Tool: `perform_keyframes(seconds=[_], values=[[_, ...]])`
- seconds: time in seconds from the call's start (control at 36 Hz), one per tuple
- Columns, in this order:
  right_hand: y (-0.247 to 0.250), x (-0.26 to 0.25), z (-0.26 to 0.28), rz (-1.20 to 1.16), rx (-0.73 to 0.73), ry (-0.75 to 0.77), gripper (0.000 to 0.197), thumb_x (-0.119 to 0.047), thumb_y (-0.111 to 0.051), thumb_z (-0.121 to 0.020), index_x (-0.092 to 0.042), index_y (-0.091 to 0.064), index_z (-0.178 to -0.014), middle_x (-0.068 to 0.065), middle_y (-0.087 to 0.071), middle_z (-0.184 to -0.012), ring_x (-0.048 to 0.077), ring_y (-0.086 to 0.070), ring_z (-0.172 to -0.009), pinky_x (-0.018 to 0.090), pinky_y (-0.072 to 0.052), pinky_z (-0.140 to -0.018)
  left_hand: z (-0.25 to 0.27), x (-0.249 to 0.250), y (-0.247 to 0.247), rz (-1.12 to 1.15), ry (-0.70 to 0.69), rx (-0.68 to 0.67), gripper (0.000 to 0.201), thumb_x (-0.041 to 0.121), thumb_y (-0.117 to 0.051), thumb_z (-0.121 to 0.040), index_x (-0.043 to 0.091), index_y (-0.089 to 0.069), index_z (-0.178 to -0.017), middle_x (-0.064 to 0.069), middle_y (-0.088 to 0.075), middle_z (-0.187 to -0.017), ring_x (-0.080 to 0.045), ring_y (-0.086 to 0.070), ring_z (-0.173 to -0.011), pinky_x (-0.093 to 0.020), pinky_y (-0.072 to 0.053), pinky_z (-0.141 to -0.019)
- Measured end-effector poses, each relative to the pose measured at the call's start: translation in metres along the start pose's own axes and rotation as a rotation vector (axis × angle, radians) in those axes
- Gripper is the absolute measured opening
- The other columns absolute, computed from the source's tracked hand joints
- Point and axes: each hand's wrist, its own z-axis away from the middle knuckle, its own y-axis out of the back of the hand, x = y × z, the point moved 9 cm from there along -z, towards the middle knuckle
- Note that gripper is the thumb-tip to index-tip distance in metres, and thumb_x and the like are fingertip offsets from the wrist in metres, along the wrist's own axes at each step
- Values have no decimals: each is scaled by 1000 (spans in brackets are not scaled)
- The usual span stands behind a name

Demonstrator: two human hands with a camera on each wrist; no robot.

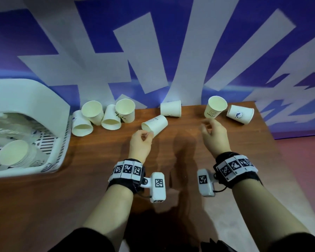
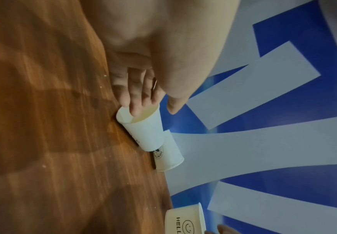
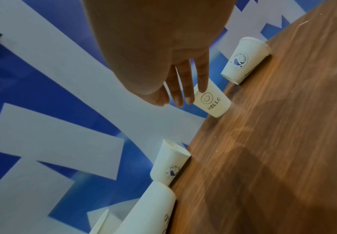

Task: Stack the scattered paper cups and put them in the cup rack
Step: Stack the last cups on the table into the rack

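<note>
White paper cups are scattered along the back of the wooden table [image 1: 98, 160]. One cup [image 1: 155, 124] [image 2: 143, 131] lies on its side, mouth towards me. My left hand [image 1: 147, 134] [image 2: 153, 109] has fingertips in that mouth, with the thumb apart from the rim. An upright "HELLO" cup [image 1: 215, 109] [image 3: 211, 101] stands at the right. My right hand [image 1: 207, 124] [image 3: 175, 101] reaches to it with straight fingers and holds nothing. The white cup rack [image 1: 25, 171] at the left holds a stack of cups [image 1: 14, 153].
Another cup [image 1: 171, 108] [image 3: 170, 164] sits by the wall behind the lying one. A printed cup [image 1: 240, 114] [image 3: 241, 61] lies near the table's right edge. Several cups [image 1: 102, 115] cluster beside the rack. A blue-and-white wall stands directly behind the table.
</note>
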Motion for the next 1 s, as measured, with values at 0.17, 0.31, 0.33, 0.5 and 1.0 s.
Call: perform_keyframes(seconds=[0.17, 0.31, 0.33, 0.5, 1.0], values=[[13, 25, -29, 14, 15, -68, 22, -17, -46, -92, -10, -57, -110, 15, -65, -101, 34, -59, -93, 42, -48, -83, -19, -3, -18, 41, 57, 68, 38, 38, -55, -92, 11, -55, -119, -13, -61, -116, -9, -63, -79, -27, -54, -69], [22, 38, -58, 91, 91, -90, 31, -16, -46, -91, -9, -54, -120, 17, -66, -107, 36, -60, -99, 43, -48, -85, -33, -8, -28, 39, 87, 125, 23, 35, -56, -93, 16, -53, -106, -11, -61, -116, -18, -64, -88, -28, -50, -73], [23, 40, -63, 108, 101, -92, 31, -16, -46, -91, -9, -56, -119, 16, -66, -108, 35, -60, -100, 42, -48, -85, -34, -10, -28, 34, 90, 138, 20, 36, -56, -93, 19, -52, -102, -11, -62, -114, -21, -63, -94, -29, -48, -75], [16, 52, -82, 169, 93, -82, 30, -18, -50, -91, -7, -57, -119, 15, -53, -115, 36, -56, -99, 45, -45, -88, -41, -14, -30, 26, 66, 179, 13, 30, -56, -94, 18, -53, -97, -12, -61, -112, -21, -65, -88, -6, -41, -56], [-3, 55, -61, 84, 113, -145, 20, -23, -53, -90, -13, -66, -101, 14, -67, -97, 34, -59, -95, 40, -49, -80, -24, -6, -16, 27, -65, 178, 5, 22, -63, -90, 17, -63, -92, -9, -67, -95, -22, -64, -90, -30, -52, -79]])
